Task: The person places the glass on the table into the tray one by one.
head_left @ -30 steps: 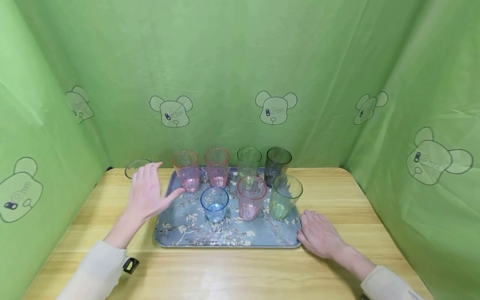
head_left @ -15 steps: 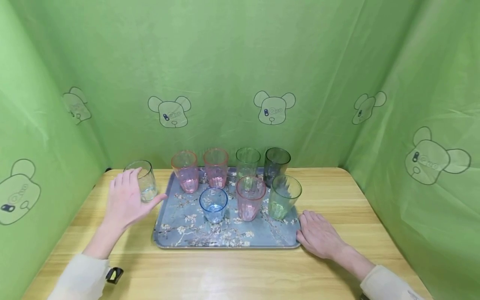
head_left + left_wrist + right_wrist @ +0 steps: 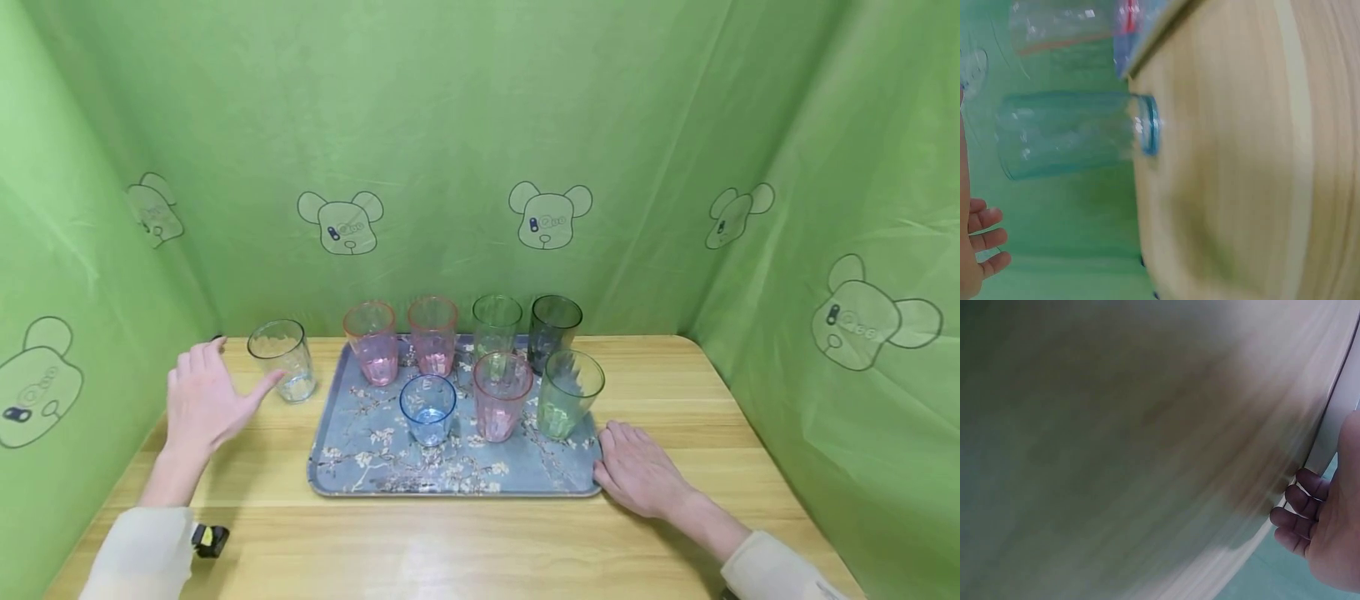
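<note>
A clear glass [image 3: 288,367] with a dark rim stands upright on the table, left of the blue floral tray [image 3: 345,467]. My left hand [image 3: 202,400] is just left of this glass, apart from it, with thumb and fingers spread and nothing held. In the left wrist view the same glass [image 3: 1072,134] looks bluish, and my left fingers [image 3: 988,237] show at the left edge. My right hand [image 3: 637,467] rests on the table against the tray's front right edge. Its fingers [image 3: 1297,519] are loosely bent beside the tray side.
On the tray stand two pink glasses [image 3: 372,346] [image 3: 433,337], a green glass [image 3: 497,321] and a dark grey glass [image 3: 553,329] behind; in front are a short blue glass [image 3: 430,417], a pink glass [image 3: 501,400] and a green glass [image 3: 566,400]. Green curtains [image 3: 450,125] surround the table.
My left hand has moved left from beside the tray, passing in front of the clear glass and away from it, leaving the glass fully visible. The right hand and tray have stayed put.
</note>
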`<act>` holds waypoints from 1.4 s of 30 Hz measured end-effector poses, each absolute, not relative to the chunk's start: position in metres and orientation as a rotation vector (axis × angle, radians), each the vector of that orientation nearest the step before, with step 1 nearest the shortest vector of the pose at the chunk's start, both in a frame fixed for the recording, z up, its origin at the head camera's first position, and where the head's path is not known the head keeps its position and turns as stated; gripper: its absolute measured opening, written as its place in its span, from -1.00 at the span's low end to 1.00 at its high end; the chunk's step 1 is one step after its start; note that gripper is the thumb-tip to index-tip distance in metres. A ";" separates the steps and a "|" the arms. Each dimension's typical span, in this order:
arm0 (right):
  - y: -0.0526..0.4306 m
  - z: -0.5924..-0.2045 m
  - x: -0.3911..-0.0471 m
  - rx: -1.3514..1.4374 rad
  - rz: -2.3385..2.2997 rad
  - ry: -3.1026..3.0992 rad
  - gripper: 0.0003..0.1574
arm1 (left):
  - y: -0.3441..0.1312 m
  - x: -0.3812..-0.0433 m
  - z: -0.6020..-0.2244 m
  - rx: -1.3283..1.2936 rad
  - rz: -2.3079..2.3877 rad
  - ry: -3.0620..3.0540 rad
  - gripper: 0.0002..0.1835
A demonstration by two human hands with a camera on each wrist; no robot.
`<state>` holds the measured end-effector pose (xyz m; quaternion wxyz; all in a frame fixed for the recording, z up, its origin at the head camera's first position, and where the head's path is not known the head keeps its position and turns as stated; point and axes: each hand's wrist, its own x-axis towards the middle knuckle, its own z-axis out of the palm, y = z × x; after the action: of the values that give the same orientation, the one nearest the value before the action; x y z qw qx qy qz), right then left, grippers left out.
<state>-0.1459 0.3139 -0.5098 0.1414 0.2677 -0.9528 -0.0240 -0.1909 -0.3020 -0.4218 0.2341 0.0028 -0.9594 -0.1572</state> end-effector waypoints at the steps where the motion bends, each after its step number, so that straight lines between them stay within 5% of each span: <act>1: 0.314 -0.510 -0.146 0.774 -0.069 -2.750 -0.74 | -0.306 -0.191 -0.424 0.025 -0.435 -2.643 0.18; 42: 0.314 -0.510 -0.146 0.776 -0.071 -2.743 -0.75 | -0.304 -0.237 -0.469 0.085 -0.563 -2.890 0.35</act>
<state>-0.1461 0.3136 -0.5098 0.1444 0.2693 -0.9518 -0.0246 -0.2365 -0.3036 -0.4685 0.0979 0.0288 -0.9764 -0.1903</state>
